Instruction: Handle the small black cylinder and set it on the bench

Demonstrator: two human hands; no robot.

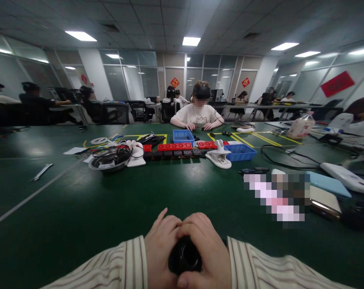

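Observation:
At the near edge of the green table, both hands are wrapped round a glossy black rounded object (185, 257), whose exact kind I cannot make out. My left hand (160, 249) grips its left side, with one finger sticking up. My right hand (207, 245) closes over its top and right side, the thumb lying low in front. The fingers of the two hands touch above the object. Its underside and far side are hidden.
Across the green table (133, 200) stand a metal bowl (109, 166) of cables, red sockets (174, 146), a white clip (219, 156) and blue trays (240, 152) (182, 135). Cases and a power bank (325, 200) lie right. A person (197, 114) sits opposite.

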